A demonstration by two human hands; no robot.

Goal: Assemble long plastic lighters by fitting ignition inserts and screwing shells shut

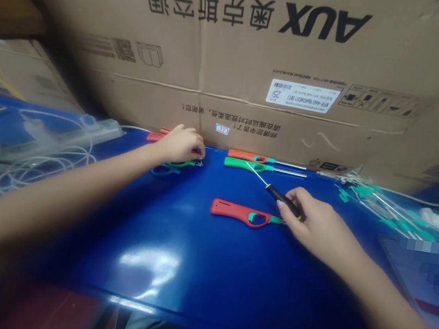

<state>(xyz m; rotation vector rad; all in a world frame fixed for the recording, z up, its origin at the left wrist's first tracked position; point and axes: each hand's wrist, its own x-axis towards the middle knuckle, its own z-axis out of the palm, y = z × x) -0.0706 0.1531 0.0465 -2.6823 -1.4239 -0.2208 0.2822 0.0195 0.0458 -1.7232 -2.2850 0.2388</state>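
The red lighter (237, 212) lies on the worktop (211, 273) at nine o'clock from the right hand (313, 217), the nearer of the two; from the left hand (182, 145) it is toward four o'clock. Its long axis runs nine to three, butt at nine, nozzle end pointing at three, partly hidden by the right hand. That hand is closed around a screwdriver (275, 192), whose shaft points to ten, its tip over the green lighter (238, 164); contact is unclear. The left hand's fingers curl down beside small pieces (200, 164); I cannot tell whether they grip any.
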